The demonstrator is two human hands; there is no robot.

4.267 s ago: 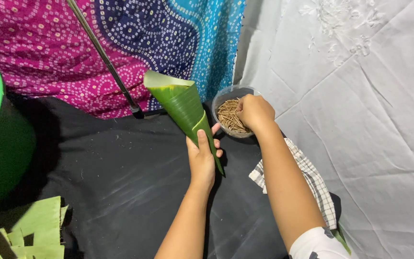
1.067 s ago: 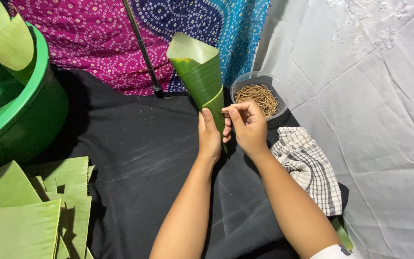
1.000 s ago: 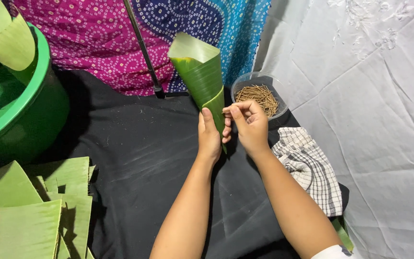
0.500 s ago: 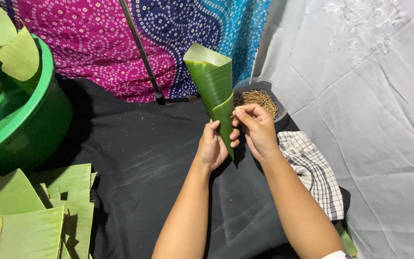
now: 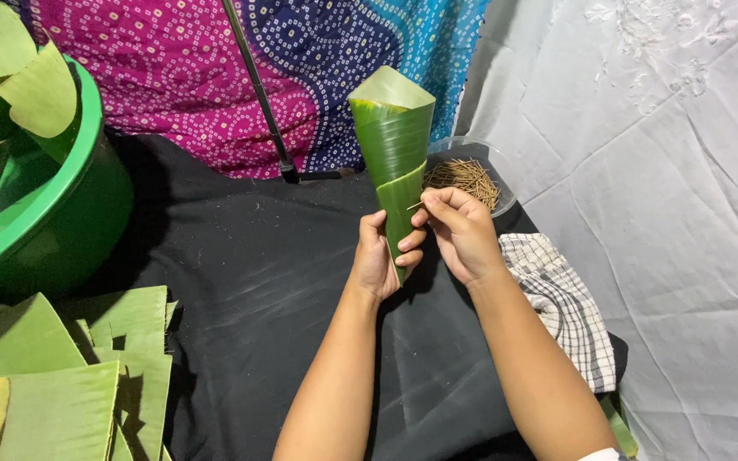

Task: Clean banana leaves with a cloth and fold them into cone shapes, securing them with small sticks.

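Note:
A green banana-leaf cone [image 5: 395,137] stands upright, point down, above the black cloth [image 5: 249,273]. My left hand [image 5: 377,256] grips the cone's lower tip. My right hand [image 5: 459,230] pinches a thin wooden stick [image 5: 418,204] against the leaf's overlapping edge. Just behind my right hand sits a small clear bowl [image 5: 499,171] of several such sticks.
A green plastic basin [image 5: 53,213] with folded leaf pieces stands at the left. Cut leaf sheets [image 5: 61,376] are stacked at the lower left. A checked cloth [image 5: 565,307] lies right of my arm. A thin dark pole [image 5: 258,94] leans before the patterned fabric [image 5: 172,77]; white cloth [image 5: 659,213] covers the right.
Earlier my right hand was in the stick bowl. It came back with a stick to the cone. The cone has risen slightly and shifted a little to the right.

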